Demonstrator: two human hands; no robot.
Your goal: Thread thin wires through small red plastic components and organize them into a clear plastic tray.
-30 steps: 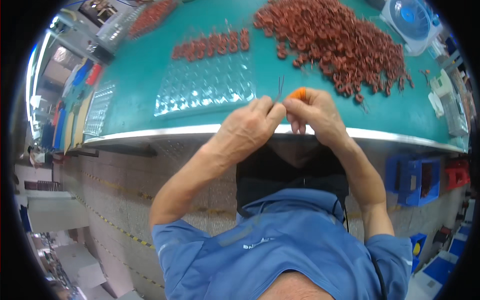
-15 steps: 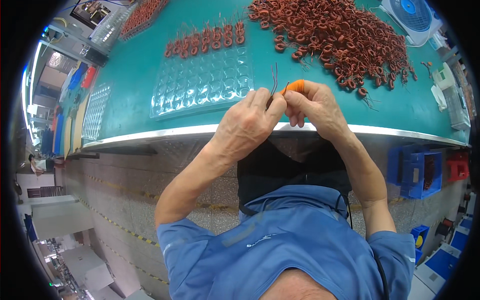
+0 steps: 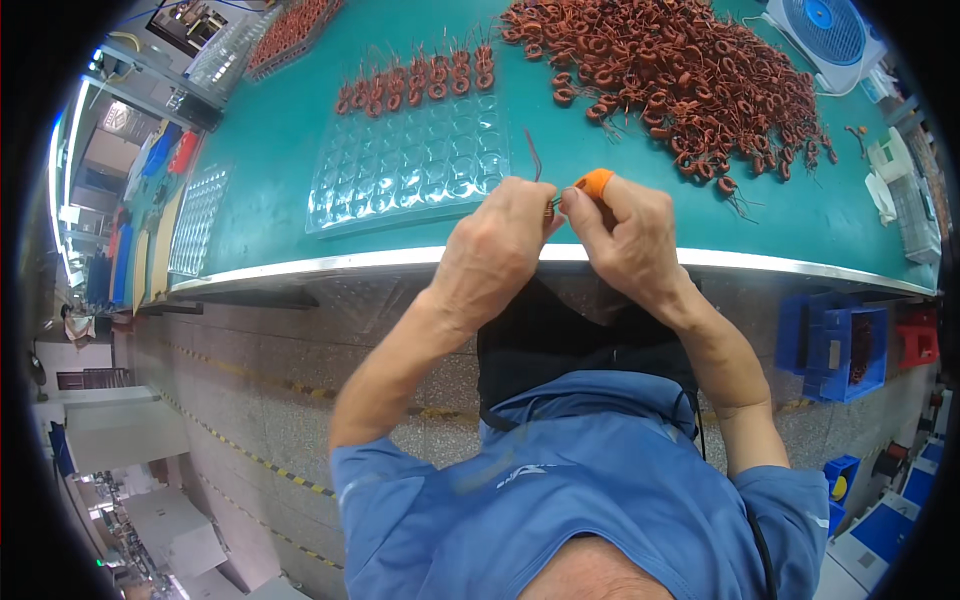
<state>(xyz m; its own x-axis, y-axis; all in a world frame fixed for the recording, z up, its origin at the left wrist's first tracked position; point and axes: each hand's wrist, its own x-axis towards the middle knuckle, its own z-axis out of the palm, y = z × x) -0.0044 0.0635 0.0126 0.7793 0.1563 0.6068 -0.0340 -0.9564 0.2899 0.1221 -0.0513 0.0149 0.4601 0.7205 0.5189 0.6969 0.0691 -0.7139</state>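
Note:
My left hand (image 3: 497,235) is closed in a pinch around a small copper-wound ring coil (image 3: 550,206), most of it hidden by the fingers. Dark reddish lead wires (image 3: 534,157) stick up past that hand. My right hand (image 3: 632,235) pinches thin wire ends at the coil's right side, thumb against forefinger. An orange finger cover (image 3: 596,184) is on the right forefinger. Both hands are over the table's near edge. Just beyond the left hand lies a clear plastic tray (image 3: 335,205) with round pockets; its far rows hold several upright coils (image 3: 436,88).
A large heap of loose ring coils (image 3: 680,85) covers the green table (image 3: 265,215) at the far right. Beside it stands a blue-and-white fan (image 3: 825,35). Another clear tray (image 3: 200,220) lies at the left, and a blue bin (image 3: 830,350) is below the table at the right.
My hands have moved slightly apart, with thin wires now showing between them. The upright leads have swung left, and the right hand's fingers have curled in more.

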